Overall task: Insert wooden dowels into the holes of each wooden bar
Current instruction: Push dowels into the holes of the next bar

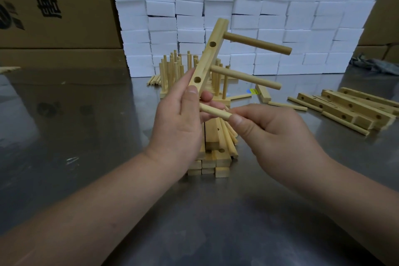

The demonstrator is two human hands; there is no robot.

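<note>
The bar [208,58] and its dowels [257,43] are pale, smooth, matt wood, as are the loose bars [347,106] at the right. The desk [64,127] is dull grey metal with a soft sheen. Behind stand white matt foam-like blocks [269,17] and brown cardboard boxes [54,6].

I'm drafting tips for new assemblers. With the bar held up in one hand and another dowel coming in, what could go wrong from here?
The left hand grips only the lower end of the tilted bar, so a firm push may twist it or make it slip. The right hand pinches the loose dowel near one end, so it could enter skewed and jam. Its free tip lies close to the left hand, which might get nipped.
</note>
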